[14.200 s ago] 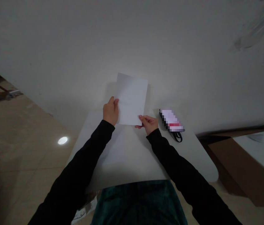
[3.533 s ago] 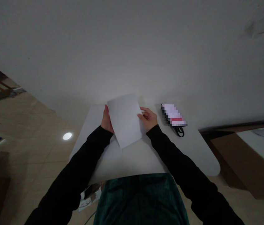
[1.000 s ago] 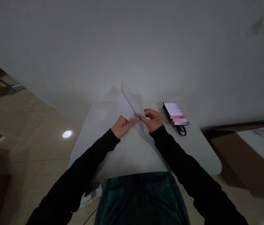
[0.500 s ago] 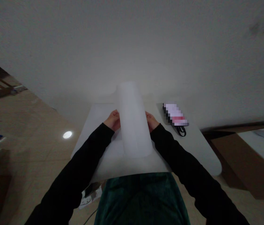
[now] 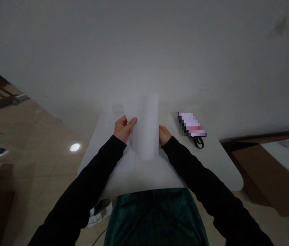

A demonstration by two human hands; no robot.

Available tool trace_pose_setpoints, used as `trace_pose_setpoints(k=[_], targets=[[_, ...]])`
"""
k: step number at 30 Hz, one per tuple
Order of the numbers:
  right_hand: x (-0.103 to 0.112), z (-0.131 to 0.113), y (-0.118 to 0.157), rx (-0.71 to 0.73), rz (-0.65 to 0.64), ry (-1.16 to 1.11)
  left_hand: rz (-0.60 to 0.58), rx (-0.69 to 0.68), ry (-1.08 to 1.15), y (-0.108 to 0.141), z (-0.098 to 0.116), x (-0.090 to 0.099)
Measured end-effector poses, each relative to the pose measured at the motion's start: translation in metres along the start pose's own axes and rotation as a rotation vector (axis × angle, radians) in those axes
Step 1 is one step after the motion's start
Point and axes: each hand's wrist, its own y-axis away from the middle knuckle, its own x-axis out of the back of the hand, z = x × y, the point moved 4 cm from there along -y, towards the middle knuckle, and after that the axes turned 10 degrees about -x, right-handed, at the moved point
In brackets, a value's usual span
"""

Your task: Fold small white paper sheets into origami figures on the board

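Dark green velvety fabric [image 5: 154, 218] sits just below the near edge of the white tabletop [image 5: 157, 179], and black sleeves [image 5: 95, 167] reach forward over that edge from both sides. Near the middle of the tabletop, a pale flat patch [image 5: 128, 163] lies by the left sleeve; it may be paper or a shadow, I cannot tell. Above it, a white sheet of paper [image 5: 144, 128] stands raised between the hands, bowed, with a long crease-like line down its right part. Held at its sides, it seems kept off the surface so that it can be bent freely. The left hand [image 5: 122, 129] has its fingers [image 5: 131, 121] close together and curled, their tips on the sheet's left side, which looks like a pinch, though the thumb is hidden. The right hand [image 5: 164, 135] sits against the sheet's right edge, its fingers hidden behind the paper, so I cannot tell their state. Toward the far right corner of the tabletop lies a pixelated white, pink and black packet [image 5: 192, 124] with a black loop [image 5: 198, 143], well apart from the right hand. Beyond the far edge rises a white wall [image 5: 144, 51]. Beige floor tiles [image 5: 34, 164] spread to the left, and brown cardboard [image 5: 257, 181] stands to the right.
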Motion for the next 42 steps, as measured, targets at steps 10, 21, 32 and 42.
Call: trace_pose_setpoints(k=[10,21,32,42], targets=[[0.002,-0.024,0.017,0.139,0.044,0.007,0.113,-0.312,-0.334,-0.004,0.027,0.010],[0.025,-0.054,0.030,0.608,0.415,0.460,0.118,-0.654,-0.742,-0.007,0.055,0.030],[-0.003,-0.036,0.034,0.892,0.232,1.137,-0.481,-0.378,-0.722,0.022,0.034,-0.027],[0.014,-0.036,0.026,1.032,0.358,1.175,-0.525,-0.627,-0.936,-0.007,0.046,0.012]])
